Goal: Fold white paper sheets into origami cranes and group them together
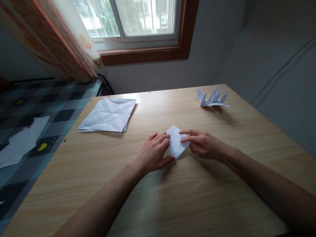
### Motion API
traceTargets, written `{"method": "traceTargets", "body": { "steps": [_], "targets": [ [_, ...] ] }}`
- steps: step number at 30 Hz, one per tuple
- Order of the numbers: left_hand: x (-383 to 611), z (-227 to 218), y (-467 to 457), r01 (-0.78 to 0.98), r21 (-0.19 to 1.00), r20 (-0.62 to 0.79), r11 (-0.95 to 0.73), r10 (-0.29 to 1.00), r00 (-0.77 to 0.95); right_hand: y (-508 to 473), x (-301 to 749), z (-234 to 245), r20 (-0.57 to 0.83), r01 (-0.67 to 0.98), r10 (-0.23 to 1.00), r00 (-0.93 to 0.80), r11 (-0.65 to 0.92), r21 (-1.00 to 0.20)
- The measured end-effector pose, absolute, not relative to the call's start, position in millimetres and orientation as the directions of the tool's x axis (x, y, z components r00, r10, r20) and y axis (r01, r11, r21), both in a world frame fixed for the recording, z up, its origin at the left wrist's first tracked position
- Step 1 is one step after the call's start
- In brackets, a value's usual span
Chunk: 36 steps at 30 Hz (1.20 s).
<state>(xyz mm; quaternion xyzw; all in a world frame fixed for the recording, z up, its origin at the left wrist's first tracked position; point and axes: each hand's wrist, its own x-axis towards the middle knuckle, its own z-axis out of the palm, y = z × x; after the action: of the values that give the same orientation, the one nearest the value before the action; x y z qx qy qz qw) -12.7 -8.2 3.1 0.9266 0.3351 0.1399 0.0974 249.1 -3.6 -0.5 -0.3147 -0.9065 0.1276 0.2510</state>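
Note:
A small folded piece of white paper (175, 141) lies flat on the wooden table (158, 197), shaped like a diamond. My left hand (154, 153) rests on its left edge with fingers pressed together on the paper and the thumb at its lower corner. My right hand (201, 143) presses its right side with the fingertips laid across the fold. Both hands pin the paper against the table top.
A creased, unfolded white sheet (108, 115) lies at the table's back left. A finished white paper crane (212, 98) stands at the back right. Left of the table is a checked bed cover (37, 112) with more white paper (21, 141). A window is behind.

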Motion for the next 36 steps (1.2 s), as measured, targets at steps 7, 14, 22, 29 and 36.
{"method": "traceTargets", "body": {
  "steps": [7,14,22,29,36],
  "targets": [
    [-15.1,4.2,-8.1,0.578,0.326,0.159,-0.748,0.646,0.746,3.7,252.9,-0.5,0.315,0.479,0.595,-0.739,0.794,-0.375],
    [-14.4,6.4,-8.8,0.594,0.34,0.141,-0.729,0.664,0.735,9.5,246.1,13.4,0.295,0.473,0.625,-0.723,0.758,-0.45],
    [-15.9,6.4,-8.6,0.586,0.339,0.135,-0.737,0.654,0.744,21.9,225.2,7.0,0.355,0.508,0.654,-0.668,0.749,-0.425],
    [-14.2,7.0,-9.4,0.599,0.342,0.128,-0.724,0.667,0.734,22.0,211.0,-6.2,0.339,0.615,0.688,-0.642,0.726,-0.309],
    [-11.6,7.4,-11.4,0.619,0.327,0.119,-0.714,0.681,0.722,-3.6,210.9,-17.0,0.431,0.736,0.723,-0.54,0.654,-0.176]
  ]
}}
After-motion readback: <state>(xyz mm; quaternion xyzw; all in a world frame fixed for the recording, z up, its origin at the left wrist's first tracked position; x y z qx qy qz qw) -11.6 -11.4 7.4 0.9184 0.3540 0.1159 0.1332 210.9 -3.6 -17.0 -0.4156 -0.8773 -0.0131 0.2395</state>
